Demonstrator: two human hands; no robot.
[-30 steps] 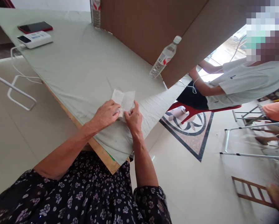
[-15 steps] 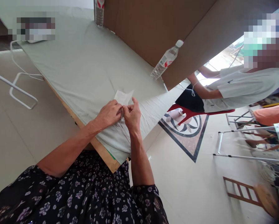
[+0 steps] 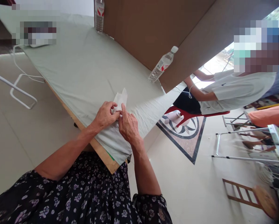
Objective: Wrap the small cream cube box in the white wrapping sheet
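A small piece of thin white paper or tissue point(image 3: 121, 97) stands up between my hands near the corner of the cloth-covered table point(image 3: 83, 71). My left hand point(image 3: 106, 115) pinches its lower left part, the fingers curled. From the right, my right hand point(image 3: 129, 126) meets it, thumb and fingers closed on the lower edge and the index finger pointing up along the sheet. The fingertips of both hands nearly touch. The sheet looks creased or folded; its lower end is hidden behind my fingers.
A water bottle point(image 3: 163, 64) leans by a large cardboard sheet point(image 3: 148, 28); another bottle point(image 3: 99, 17) stands at its far end. A person in a white shirt point(image 3: 235, 88) sits to the right on a red chair point(image 3: 186, 116). A wooden stool point(image 3: 265, 199) stands at lower right.
The white sheet has gone from spread wide to narrower and more upright. My right hand has turned and moved slightly lower, its index finger now along the sheet. The view has shifted slightly.
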